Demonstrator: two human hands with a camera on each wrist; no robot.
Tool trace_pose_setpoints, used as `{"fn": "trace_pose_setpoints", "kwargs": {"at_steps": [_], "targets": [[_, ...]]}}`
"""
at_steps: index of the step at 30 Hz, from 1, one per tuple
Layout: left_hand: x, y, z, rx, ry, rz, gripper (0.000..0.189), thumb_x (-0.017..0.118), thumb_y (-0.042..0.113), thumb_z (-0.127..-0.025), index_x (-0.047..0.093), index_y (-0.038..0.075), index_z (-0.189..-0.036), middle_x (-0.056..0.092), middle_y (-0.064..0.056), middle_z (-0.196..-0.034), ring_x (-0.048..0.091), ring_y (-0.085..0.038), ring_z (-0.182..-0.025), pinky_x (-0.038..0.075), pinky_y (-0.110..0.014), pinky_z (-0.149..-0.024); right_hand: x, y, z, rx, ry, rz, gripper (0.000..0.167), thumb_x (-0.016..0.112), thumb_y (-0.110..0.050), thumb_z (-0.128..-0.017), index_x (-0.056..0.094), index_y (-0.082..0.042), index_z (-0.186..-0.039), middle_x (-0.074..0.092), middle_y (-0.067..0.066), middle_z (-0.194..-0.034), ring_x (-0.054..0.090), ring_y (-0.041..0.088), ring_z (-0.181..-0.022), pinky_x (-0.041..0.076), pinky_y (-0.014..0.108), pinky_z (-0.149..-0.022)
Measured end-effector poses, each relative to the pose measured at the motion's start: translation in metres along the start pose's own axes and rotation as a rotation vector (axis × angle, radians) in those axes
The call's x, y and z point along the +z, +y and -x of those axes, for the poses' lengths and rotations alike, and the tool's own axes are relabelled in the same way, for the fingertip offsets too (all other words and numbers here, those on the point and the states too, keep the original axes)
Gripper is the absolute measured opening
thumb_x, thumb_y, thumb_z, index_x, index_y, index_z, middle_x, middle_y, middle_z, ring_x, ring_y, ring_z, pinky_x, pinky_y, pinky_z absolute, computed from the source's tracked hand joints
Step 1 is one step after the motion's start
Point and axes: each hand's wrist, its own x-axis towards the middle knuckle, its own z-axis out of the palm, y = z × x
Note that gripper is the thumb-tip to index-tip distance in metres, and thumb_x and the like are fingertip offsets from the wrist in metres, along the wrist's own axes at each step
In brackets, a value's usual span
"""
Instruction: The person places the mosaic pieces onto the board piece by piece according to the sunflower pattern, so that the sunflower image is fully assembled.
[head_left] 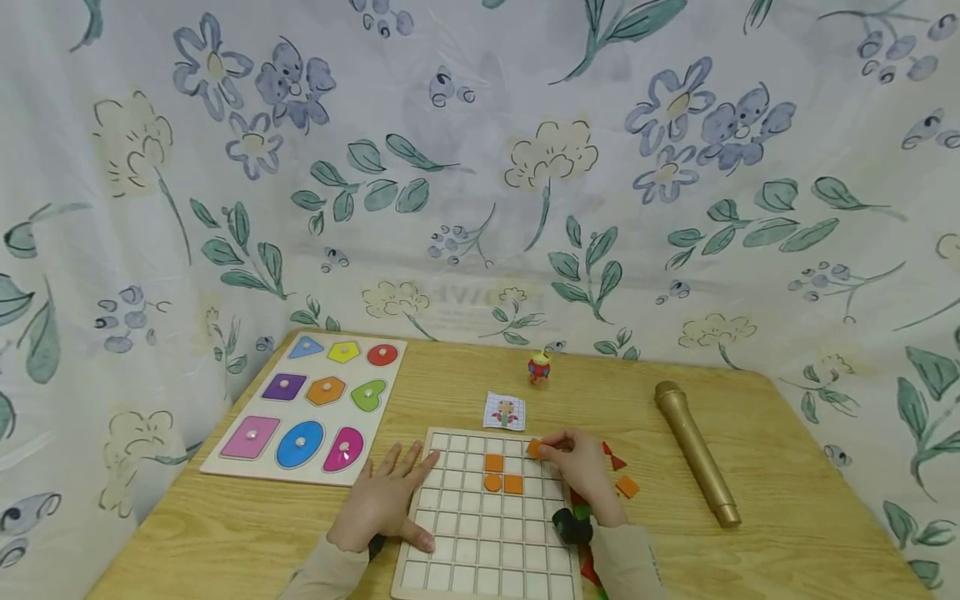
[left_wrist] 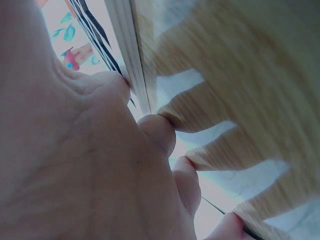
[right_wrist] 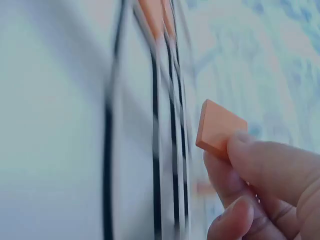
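At far left, a shape puzzle (head_left: 296,408) lies flat on the table (head_left: 247,533). Beside it, the left hand (head_left: 382,502), fingers spread wide and gripping nothing, rests on the left edge of the grid board (head_left: 462,550). Within the grid, left of its upper middle, sit an upper orange square (head_left: 494,462), an orange disc (head_left: 492,482) beneath it and a lower orange square (head_left: 513,484) to the disc's right. A picture card (head_left: 505,412) lies just past the far edge.

Over the grid's upper right is the orange tile (right_wrist: 222,125), thin and flat. It is probably light, stiff and smooth, hard to damage but apt to turn between the fingers; opposite edges, or the two faces near one corner, should offer the surest hold. It projects from the fingertips of the right hand (head_left: 581,467), pinched narrowly between thumb and finger, most of its face uncovered; the right wrist view shows it apart from the board.

Farther right lie a loose orange piece (head_left: 627,487) and a gold microphone (head_left: 697,454).
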Motion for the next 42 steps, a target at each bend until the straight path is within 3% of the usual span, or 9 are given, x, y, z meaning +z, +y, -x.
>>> {"fn": "trace_pose_setpoints", "kwargs": {"at_steps": [5,11,17,23,31,38,42], "targets": [[0.001,0.0,-0.001,0.008,0.0,-0.002,0.12,0.084,0.061,-0.052,0.032,0.019,-0.152,0.027,-0.013,-0.16,0.02,-0.043,-0.147,0.019,-0.072,-0.11,0.028,-0.024,0.006,-0.079,-0.088,-0.023,0.008,0.073,-0.01,-0.085,0.069,-0.003,-0.087,0.071,0.008,-0.085,0.056,0.01,-0.072,0.044,0.021,-0.061],[0.003,-0.001,-0.003,-0.002,-0.001,-0.008,0.121,0.084,0.061,-0.051,0.032,0.019,-0.152,0.027,-0.013,-0.16,0.02,-0.043,-0.147,0.018,-0.072,-0.111,0.05,-0.034,0.009,-0.157,-0.193,-0.018,0.008,0.074,-0.012,-0.084,0.07,-0.005,-0.086,0.07,0.006,-0.084,0.056,0.007,-0.069,0.046,0.021,-0.059],[0.003,-0.001,-0.003,-0.009,-0.005,-0.014,0.121,0.084,0.062,-0.051,0.032,0.02,-0.152,0.027,-0.012,-0.16,0.02,-0.042,-0.147,0.019,-0.071,-0.111,0.06,-0.033,0.013,-0.143,-0.247,0.023,0.007,0.074,-0.01,-0.084,0.069,-0.007,-0.084,0.071,0.003,-0.084,0.058,0.007,-0.071,0.049,0.022,-0.06],[0.001,0.0,-0.002,-0.011,-0.006,-0.026,0.12,0.083,0.063,-0.052,0.033,0.019,-0.152,0.028,-0.013,-0.159,0.021,-0.042,-0.147,0.019,-0.071,-0.111,0.064,-0.035,0.016,-0.197,-0.28,0.122,0.006,0.075,-0.014,-0.084,0.07,-0.012,-0.082,0.07,-0.001,-0.082,0.057,0.006,-0.072,0.046,0.022,-0.065],[0.0,-0.001,0.0,-0.013,-0.002,-0.02,0.12,0.084,0.062,-0.052,0.033,0.019,-0.152,0.028,-0.013,-0.159,0.021,-0.042,-0.147,0.02,-0.072,-0.111,0.065,-0.034,0.016,-0.229,-0.317,0.178,0.004,0.075,-0.013,-0.084,0.071,-0.015,-0.082,0.063,-0.002,-0.088,0.053,0.007,-0.078,0.044,0.024,-0.069],[0.002,-0.002,0.0,-0.014,-0.004,-0.012,0.121,0.084,0.062,-0.051,0.032,0.019,-0.152,0.028,-0.013,-0.16,0.021,-0.042,-0.147,0.019,-0.072,-0.111,0.043,-0.031,0.011,-0.194,-0.303,0.003,0.01,0.069,-0.012,-0.089,0.07,-0.005,-0.096,0.069,0.009,-0.092,0.055,0.011,-0.072,0.045,0.021,-0.06],[0.0,-0.003,0.001,-0.01,0.004,-0.01,0.121,0.085,0.061,-0.051,0.033,0.018,-0.151,0.028,-0.014,-0.159,0.021,-0.043,-0.147,0.019,-0.072,-0.11,0.018,-0.023,0.007,-0.131,-0.198,-0.062,0.011,0.067,-0.008,-0.089,0.07,-0.001,-0.098,0.07,0.012,-0.096,0.057,0.013,-0.076,0.046,0.02,-0.063]]}}
